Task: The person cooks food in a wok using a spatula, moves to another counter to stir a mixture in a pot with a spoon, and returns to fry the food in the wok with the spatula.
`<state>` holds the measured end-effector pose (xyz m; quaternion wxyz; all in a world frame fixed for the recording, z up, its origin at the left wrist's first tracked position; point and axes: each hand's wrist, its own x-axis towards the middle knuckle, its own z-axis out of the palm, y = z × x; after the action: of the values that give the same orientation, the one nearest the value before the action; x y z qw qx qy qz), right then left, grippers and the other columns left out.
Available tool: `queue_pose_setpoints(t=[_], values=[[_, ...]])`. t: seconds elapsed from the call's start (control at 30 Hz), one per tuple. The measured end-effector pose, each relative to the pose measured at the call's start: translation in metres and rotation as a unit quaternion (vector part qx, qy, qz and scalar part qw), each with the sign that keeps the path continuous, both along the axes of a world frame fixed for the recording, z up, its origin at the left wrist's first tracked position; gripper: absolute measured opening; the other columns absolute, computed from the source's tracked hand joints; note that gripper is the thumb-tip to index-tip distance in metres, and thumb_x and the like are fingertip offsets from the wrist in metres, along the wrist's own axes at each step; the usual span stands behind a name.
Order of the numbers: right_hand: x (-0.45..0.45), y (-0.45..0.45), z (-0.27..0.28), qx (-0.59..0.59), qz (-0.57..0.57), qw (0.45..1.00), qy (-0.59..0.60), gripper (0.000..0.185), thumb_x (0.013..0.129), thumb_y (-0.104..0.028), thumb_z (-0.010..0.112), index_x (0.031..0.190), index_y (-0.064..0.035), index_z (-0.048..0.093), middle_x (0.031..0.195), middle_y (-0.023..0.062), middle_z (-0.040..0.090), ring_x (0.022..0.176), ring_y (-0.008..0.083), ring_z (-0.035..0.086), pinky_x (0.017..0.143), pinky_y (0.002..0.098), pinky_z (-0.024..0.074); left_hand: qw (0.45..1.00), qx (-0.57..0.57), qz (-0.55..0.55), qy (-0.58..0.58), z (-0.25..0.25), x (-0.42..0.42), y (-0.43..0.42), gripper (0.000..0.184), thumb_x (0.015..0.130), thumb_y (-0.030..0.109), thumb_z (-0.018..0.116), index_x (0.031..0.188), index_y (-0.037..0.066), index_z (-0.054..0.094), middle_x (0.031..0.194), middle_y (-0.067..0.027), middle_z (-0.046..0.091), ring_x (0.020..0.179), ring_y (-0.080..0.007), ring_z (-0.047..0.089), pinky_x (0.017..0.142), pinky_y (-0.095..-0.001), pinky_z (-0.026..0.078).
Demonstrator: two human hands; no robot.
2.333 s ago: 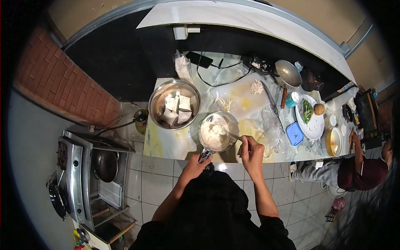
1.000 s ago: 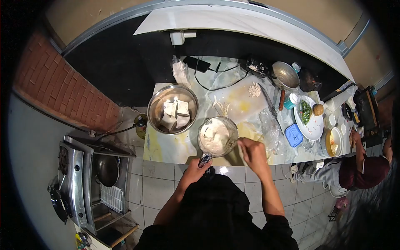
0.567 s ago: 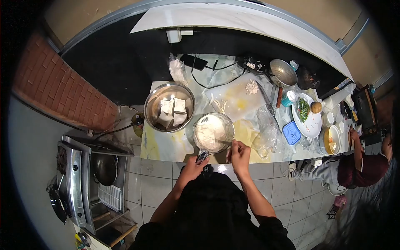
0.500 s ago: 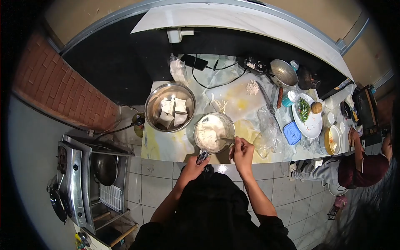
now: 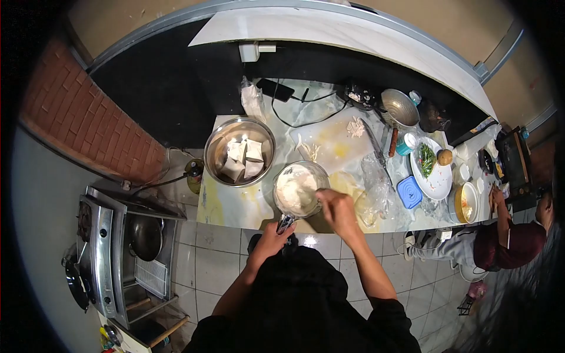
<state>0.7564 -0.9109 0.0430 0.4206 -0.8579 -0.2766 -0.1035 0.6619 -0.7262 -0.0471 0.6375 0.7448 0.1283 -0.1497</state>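
A pan (image 5: 279,206) with a pale, thick mixture (image 5: 297,187) stands near the table's front edge. Its short dark handle (image 5: 285,222) points toward me, and my left hand (image 5: 273,237) is wrapped round it. My right hand (image 5: 338,210) is closed at the pan's right rim, slightly blurred; the utensil in it is mostly hidden by the fingers and the blur. To the left, a steel bowl (image 5: 212,169) contains several white blocks (image 5: 244,157). Behind the pan lies a cutting board (image 5: 332,138) with pale strips and shreds on it.
Right of the board are a knife (image 5: 379,154), plastic bag (image 5: 376,191), blue lid (image 5: 409,192), wooden-handled pan (image 5: 400,107) and plate of greens (image 5: 435,176). A stove (image 5: 104,259) stands at the left. Another person (image 5: 500,247) is at the table's right end.
My right hand has circled at the pan's right side, moving down and then back up to the rim. The mixture's surface has changed shape. My left hand has stayed on the handle.
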Motion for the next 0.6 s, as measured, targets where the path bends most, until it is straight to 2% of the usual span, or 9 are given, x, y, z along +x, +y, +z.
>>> queue_pose_setpoints(t=[0.03,0.07,0.17,0.23,0.33,0.43,0.5,0.57,0.6], values=[[-0.002,0.003,-0.003,0.002,0.053,0.998,-0.022,0.008,0.086,-0.001,0.062,0.089,0.0053,0.066,0.077,0.0221,0.063,0.066,0.0385,0.062,0.059,0.0399,0.0485,1.000,0.000,-0.002,-0.002,0.000,0.000,-0.001,0.042,0.092,0.034,0.064,0.070,0.001,0.052,0.055,-0.0004,0.047,0.049,-0.0090,0.045,0.045,-0.0300,0.036],[-0.010,0.001,-0.003,-0.068,0.062,0.995,0.041,0.008,0.084,-0.001,0.063,0.089,0.0044,0.066,0.079,0.0219,0.063,0.069,0.0397,0.062,0.061,0.0400,0.0493,1.000,-0.014,-0.005,0.003,-0.001,0.001,0.000,0.041,0.093,0.034,0.064,0.069,0.003,0.050,0.055,0.0004,0.047,0.046,-0.0079,0.045,0.043,-0.0277,0.035],[-0.011,-0.002,0.012,-0.094,0.053,0.994,0.029,0.006,0.084,-0.002,0.064,0.087,0.0035,0.066,0.078,0.0220,0.062,0.069,0.0405,0.060,0.061,0.0403,0.0490,1.000,-0.027,-0.010,-0.002,-0.006,-0.005,0.001,0.040,0.093,0.033,0.064,0.067,0.007,0.047,0.054,0.0014,0.047,0.044,-0.0067,0.044,0.040,-0.0255,0.034],[-0.007,-0.006,0.025,-0.041,0.039,0.998,-0.010,0.007,0.086,-0.004,0.064,0.083,0.0030,0.064,0.072,0.0216,0.060,0.065,0.0405,0.059,0.057,0.0415,0.0468,0.999,-0.027,-0.018,-0.018,-0.008,-0.005,0.002,0.040,0.093,0.033,0.064,0.067,0.007,0.047,0.054,0.0016,0.046,0.043,-0.0065,0.043,0.040,-0.0256,0.033],[-0.003,-0.017,0.031,-0.085,-0.052,0.995,0.004,0.013,0.088,-0.006,0.061,0.078,0.0029,0.061,0.063,0.0214,0.056,0.058,0.0400,0.056,0.054,0.0424,0.0440,0.999,-0.009,-0.023,0.029,-0.008,-0.006,0.003,0.042,0.093,0.035,0.064,0.069,0.002,0.053,0.054,0.0000,0.048,0.048,-0.0083,0.044,0.044,-0.0286,0.034],[-0.012,-0.017,0.002,-0.082,-0.082,0.993,0.032,0.009,0.084,-0.003,0.062,0.078,0.0033,0.060,0.067,0.0243,0.060,0.063,0.0409,0.060,0.054,0.0424,0.0472,0.999,-0.039,-0.002,0.024,-0.008,-0.007,0.000,0.039,0.093,0.032,0.065,0.069,0.008,0.046,0.054,0.0028,0.044,0.042,-0.0059,0.041,0.039,-0.0246,0.031],[-0.026,-0.011,-0.024,-0.043,-0.120,0.990,0.053,0.013,0.088,-0.004,0.059,0.078,0.0044,0.059,0.063,0.0225,0.058,0.055,0.0363,0.061,0.051,0.0417,0.0460,0.998,-0.051,0.007,0.032,-0.009,-0.007,-0.001,0.038,0.093,0.033,0.065,0.070,0.008,0.047,0.055,0.0029,0.044,0.042,-0.0056,0.040,0.038,-0.0240,0.031],[-0.035,-0.005,-0.047,0.104,-0.165,0.965,0.175,0.029,0.097,-0.013,0.053,0.074,0.0056,0.056,0.049,0.0095,0.054,0.041,0.0201,0.056,0.040,0.0322,0.0407,0.998,-0.047,0.008,0.030,-0.009,-0.005,-0.001,0.038,0.093,0.033,0.065,0.070,0.008,0.047,0.055,0.0029,0.044,0.043,-0.0054,0.040,0.039,-0.0240,0.031],[-0.040,-0.001,-0.041,0.189,-0.157,0.928,0.282,0.035,0.101,-0.017,0.050,0.075,0.0050,0.056,0.052,0.0041,0.054,0.045,0.0135,0.057,0.040,0.0273,0.0426,0.999,-0.043,0.007,0.030,-0.007,-0.006,-0.001,0.038,0.093,0.033,0.064,0.070,0.008,0.048,0.055,0.0030,0.044,0.043,-0.0052,0.040,0.039,-0.0240,0.031]])
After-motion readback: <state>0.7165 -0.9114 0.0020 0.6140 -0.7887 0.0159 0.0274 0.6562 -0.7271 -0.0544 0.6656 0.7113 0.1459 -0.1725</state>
